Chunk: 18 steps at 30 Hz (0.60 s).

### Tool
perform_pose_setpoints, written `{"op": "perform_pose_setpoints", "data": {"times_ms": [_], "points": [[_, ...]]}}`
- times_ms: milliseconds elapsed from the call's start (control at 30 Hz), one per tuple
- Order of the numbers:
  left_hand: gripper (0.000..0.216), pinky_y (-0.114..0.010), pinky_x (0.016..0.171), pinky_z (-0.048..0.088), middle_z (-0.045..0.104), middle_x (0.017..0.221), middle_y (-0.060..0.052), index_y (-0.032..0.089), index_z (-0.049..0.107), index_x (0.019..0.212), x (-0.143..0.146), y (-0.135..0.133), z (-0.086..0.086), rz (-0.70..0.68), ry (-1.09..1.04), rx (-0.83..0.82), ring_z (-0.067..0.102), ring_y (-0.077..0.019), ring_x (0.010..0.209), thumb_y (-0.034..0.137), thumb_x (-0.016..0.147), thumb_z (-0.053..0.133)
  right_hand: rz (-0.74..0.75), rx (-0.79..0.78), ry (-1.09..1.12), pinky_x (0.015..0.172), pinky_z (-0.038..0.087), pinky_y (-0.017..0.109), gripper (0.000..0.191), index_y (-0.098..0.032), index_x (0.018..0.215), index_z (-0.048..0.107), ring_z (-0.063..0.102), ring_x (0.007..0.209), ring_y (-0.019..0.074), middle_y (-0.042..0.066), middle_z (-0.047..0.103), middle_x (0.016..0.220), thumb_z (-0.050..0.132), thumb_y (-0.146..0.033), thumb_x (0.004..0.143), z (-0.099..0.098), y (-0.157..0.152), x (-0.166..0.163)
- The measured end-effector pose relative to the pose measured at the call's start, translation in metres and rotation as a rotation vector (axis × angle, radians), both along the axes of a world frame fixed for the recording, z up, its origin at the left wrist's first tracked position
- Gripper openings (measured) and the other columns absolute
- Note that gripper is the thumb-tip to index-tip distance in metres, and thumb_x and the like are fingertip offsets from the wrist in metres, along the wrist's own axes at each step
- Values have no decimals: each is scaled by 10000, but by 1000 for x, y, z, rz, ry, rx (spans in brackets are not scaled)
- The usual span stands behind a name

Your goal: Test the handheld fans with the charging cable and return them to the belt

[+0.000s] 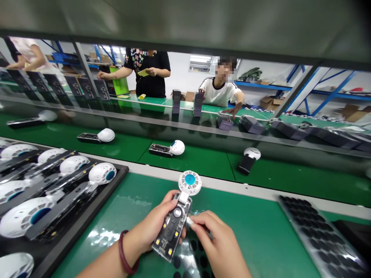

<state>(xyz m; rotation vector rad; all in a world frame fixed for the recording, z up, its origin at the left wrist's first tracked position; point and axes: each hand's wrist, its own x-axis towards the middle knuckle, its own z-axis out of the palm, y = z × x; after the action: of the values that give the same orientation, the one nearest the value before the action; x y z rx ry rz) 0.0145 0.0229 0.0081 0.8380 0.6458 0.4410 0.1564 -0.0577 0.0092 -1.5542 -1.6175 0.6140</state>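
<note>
My left hand point(155, 227) is wrapped round a small handheld fan point(174, 226) with a clear black body and a round white head with a blue centre point(189, 182). It holds the fan upright over the green mat, head pointing away from me. My right hand point(216, 241) is closed in a pinch at the fan body's right side, on a small white piece point(189, 221) I cannot make out. A red bracelet point(124, 256) circles my left wrist.
A black tray point(116, 181) at the left holds several identical fans. An empty black foam tray point(321, 235) lies at the right. Three fans point(168, 148) ride the green conveyor belt point(290, 181) beyond. Other people work across the line, one reaching a hand point(232, 112) onto it.
</note>
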Motion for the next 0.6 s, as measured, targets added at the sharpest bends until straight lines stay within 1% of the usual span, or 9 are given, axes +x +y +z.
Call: {"op": "perform_pose_setpoints", "data": {"times_ms": [133,233,333,367,400,433,500,533,600], "points": [[282,-215,412,428,588,581,4,244,331,1075,1,-3,2,34,23,57,564,-139,433,386,833,360,-49,-93,-53,631,419,211,116,-231,856,562,562,699,138,-12,606,765,458,-208,809,1,1,-8],[330,-229,417,436,607,666,-15,233,381,1059,-1,0,9,111,27,114,565,-136,448,451,811,393,-65,-117,-94,610,403,218,141,-223,777,552,552,671,146,-11,604,726,424,-246,831,12,-2,-1],[457,-237,444,444,587,639,-40,144,479,928,-10,18,22,254,55,164,555,-124,455,541,809,289,-226,-110,-107,510,374,208,232,-222,758,505,499,547,137,-28,524,597,337,-341,866,26,-11,20],[475,-234,466,452,577,630,-38,129,492,894,-13,28,26,319,74,186,557,-118,473,544,812,275,-270,-114,-110,486,368,202,238,-226,749,495,485,524,134,-36,497,572,341,-368,861,29,-14,27],[461,-234,494,462,570,635,-32,125,493,892,-17,40,30,386,99,213,563,-115,502,532,816,291,-280,-123,-122,484,374,198,219,-231,744,498,488,526,135,-40,489,570,368,-373,848,30,-17,32],[427,-240,521,471,567,665,-25,130,484,926,-19,54,34,453,131,243,570,-114,537,510,820,321,-232,-118,-150,501,390,196,167,-233,736,511,508,554,138,-35,510,597,423,-345,823,27,-20,35],[372,-267,557,485,568,770,-20,156,444,1032,-21,83,37,569,220,301,575,-115,601,458,829,370,-65,-91,-233,607,427,199,48,-235,745,556,562,667,146,-18,573,726,518,-206,740,16,-22,32],[362,-282,567,489,567,818,-26,159,432,1067,-20,99,38,612,281,329,575,-120,628,432,835,382,2,-89,-282,645,432,194,153,-247,771,577,577,702,142,-20,588,781,521,-125,698,8,-22,27],[340,-303,589,491,565,904,-48,148,443,1090,-16,129,35,681,424,392,574,-133,686,380,846,396,78,-52,-343,639,435,159,353,-275,803,589,600,687,120,-53,608,819,516,-10,582,-10,-18,14]]}}
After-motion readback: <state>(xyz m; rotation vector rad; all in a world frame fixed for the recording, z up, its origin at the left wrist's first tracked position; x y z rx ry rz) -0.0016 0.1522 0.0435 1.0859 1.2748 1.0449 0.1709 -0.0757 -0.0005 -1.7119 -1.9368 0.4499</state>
